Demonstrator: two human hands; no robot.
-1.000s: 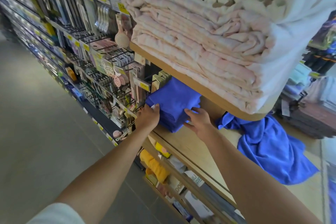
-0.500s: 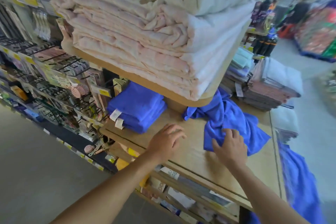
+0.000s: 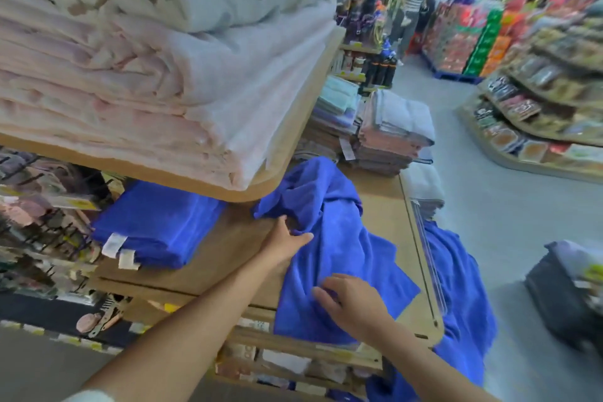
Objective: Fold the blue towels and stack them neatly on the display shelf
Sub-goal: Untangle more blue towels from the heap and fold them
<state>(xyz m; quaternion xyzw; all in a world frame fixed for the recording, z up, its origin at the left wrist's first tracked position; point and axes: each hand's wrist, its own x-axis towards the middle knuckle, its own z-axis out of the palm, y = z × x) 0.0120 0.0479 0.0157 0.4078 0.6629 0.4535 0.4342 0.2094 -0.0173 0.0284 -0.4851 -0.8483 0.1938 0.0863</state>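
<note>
To the right of your right hand (image 3: 352,303), grey floor (image 3: 483,206) runs toward stocked grocery shelves (image 3: 538,101); pink bedding (image 3: 130,101) stacks above your left hand (image 3: 282,243).

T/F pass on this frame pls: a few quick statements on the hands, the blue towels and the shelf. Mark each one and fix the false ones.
1. Both the left hand and the right hand are on the loose blue towel. True.
2. The folded blue stack sits up beside the pink blankets. False: it lies on the display shelf below them.
3. The left hand grips the folded blue stack. False: bare wood lies between them.
4. More blue cloth hangs down beyond the display shelf's right edge. True.
5. White tags show at the folded blue stack's front corner. True.
</note>
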